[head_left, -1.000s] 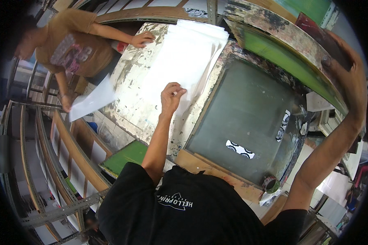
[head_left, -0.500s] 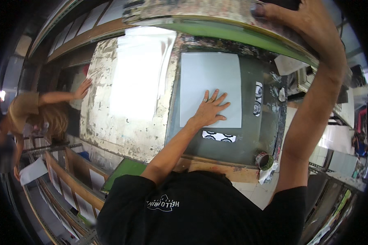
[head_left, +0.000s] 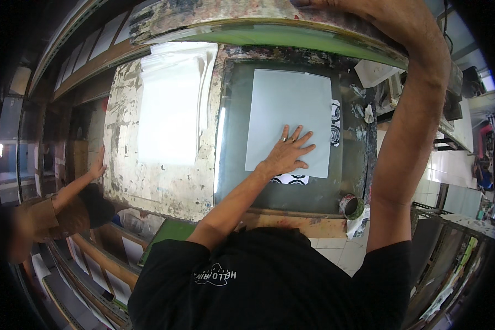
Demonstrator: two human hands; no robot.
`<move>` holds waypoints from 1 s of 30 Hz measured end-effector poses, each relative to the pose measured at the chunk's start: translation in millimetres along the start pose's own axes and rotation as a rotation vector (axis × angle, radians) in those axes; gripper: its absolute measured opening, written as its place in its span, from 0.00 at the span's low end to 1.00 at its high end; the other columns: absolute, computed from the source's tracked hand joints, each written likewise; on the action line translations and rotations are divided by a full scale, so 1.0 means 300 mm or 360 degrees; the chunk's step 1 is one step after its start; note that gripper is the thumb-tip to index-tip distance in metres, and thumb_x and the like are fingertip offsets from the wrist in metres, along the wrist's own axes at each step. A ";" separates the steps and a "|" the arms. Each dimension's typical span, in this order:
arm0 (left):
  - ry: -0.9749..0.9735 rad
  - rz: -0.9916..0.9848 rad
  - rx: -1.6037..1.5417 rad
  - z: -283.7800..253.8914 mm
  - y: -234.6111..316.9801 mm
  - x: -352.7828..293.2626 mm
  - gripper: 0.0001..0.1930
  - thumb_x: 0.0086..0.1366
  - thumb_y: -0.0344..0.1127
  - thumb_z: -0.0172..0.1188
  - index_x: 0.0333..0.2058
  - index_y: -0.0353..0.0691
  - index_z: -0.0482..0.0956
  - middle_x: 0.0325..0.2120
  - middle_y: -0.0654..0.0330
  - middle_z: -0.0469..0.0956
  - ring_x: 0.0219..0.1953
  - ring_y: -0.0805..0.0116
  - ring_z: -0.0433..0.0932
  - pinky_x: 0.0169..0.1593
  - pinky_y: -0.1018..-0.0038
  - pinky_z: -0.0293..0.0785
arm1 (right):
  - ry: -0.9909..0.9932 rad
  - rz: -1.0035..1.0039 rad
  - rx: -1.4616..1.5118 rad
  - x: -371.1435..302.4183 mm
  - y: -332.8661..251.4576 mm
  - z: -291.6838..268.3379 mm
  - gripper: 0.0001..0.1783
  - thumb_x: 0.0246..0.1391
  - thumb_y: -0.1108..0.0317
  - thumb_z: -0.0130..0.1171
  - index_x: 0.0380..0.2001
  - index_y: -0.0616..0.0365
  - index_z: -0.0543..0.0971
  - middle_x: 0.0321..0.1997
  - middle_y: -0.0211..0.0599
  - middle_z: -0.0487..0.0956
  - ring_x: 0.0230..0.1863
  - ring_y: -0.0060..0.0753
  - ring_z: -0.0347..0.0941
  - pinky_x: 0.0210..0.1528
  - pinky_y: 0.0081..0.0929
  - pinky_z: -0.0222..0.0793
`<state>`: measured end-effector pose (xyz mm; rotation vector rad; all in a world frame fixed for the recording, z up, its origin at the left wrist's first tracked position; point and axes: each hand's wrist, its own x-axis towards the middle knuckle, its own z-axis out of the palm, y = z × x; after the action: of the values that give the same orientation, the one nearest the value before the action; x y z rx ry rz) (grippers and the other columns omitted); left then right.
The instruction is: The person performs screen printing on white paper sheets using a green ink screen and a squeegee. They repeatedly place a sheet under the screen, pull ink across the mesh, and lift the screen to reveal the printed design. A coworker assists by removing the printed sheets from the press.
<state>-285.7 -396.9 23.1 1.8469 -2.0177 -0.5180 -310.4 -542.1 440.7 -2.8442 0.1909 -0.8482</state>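
My left hand (head_left: pixel 291 151) lies flat with fingers spread on a pale grey-white sheet of paper (head_left: pixel 283 99). The sheet rests slightly askew on a dark glass-like board (head_left: pixel 234 159). Its right edge meets a black-and-white patterned strip (head_left: pixel 335 122), and its lower edge meets a second patterned strip (head_left: pixel 294 180); whether it overlaps them is hard to tell. My right hand (head_left: pixel 363 8), partly cut off by the upper edge of the head view, grips a raised, paint-stained screen printing frame (head_left: pixel 214 15) with green below its wooden edge.
Left of the board, a stack of white paper (head_left: pixel 170 110) sits on a paint-worn tabletop (head_left: pixel 124 165). A co-worker's hand (head_left: pixel 98 166) touches that table's left side. An open tin (head_left: pixel 351 207) stands at the board's lower right corner. Wooden racks (head_left: pixel 102 258) fill the lower left.
My left hand has slid the sheet rightward and down over the board, up to the two patterned strips. The co-worker has shifted, with the hand now lower along the table's edge.
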 end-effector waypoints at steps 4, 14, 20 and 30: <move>0.0067 0.0016 -0.0012 0.017 0.006 -0.002 0.37 0.61 0.58 0.64 0.67 0.55 0.70 0.75 0.59 0.52 0.77 0.47 0.43 0.76 0.38 0.32 | -0.0122 0.0113 0.0142 0.041 0.087 0.008 0.34 0.39 0.46 0.79 0.43 0.63 0.87 0.36 0.44 0.88 0.32 0.32 0.83 0.41 0.29 0.77; 0.1806 -0.0212 -0.1309 -0.392 0.124 -0.203 0.55 0.54 0.57 0.73 0.74 0.42 0.54 0.62 0.52 0.71 0.66 0.50 0.68 0.69 0.53 0.59 | -0.0207 -0.0038 -0.0079 -0.155 0.051 0.039 0.31 0.49 0.59 0.72 0.57 0.56 0.81 0.47 0.42 0.85 0.49 0.39 0.83 0.56 0.31 0.76; 0.2077 -0.0632 -0.1837 -0.518 0.200 -0.512 0.51 0.44 0.30 0.83 0.65 0.27 0.63 0.53 0.52 0.76 0.52 0.65 0.78 0.57 0.65 0.77 | 0.0008 0.0116 0.0105 -0.525 -0.161 0.232 0.27 0.42 0.74 0.70 0.51 0.51 0.86 0.29 0.41 0.80 0.28 0.41 0.76 0.35 0.37 0.73; 0.1427 -0.0919 -0.0740 0.018 0.012 -0.770 0.49 0.37 0.34 0.83 0.62 0.30 0.72 0.63 0.46 0.69 0.64 0.50 0.68 0.66 0.58 0.65 | -0.0764 0.0493 0.0224 -0.888 -0.163 0.682 0.40 0.41 0.67 0.72 0.62 0.45 0.77 0.39 0.33 0.75 0.43 0.37 0.72 0.50 0.44 0.64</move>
<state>-272.1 -166.4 16.9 1.8470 -0.7179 -0.1941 -415.0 -424.0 140.2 -2.6875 0.4660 -0.1064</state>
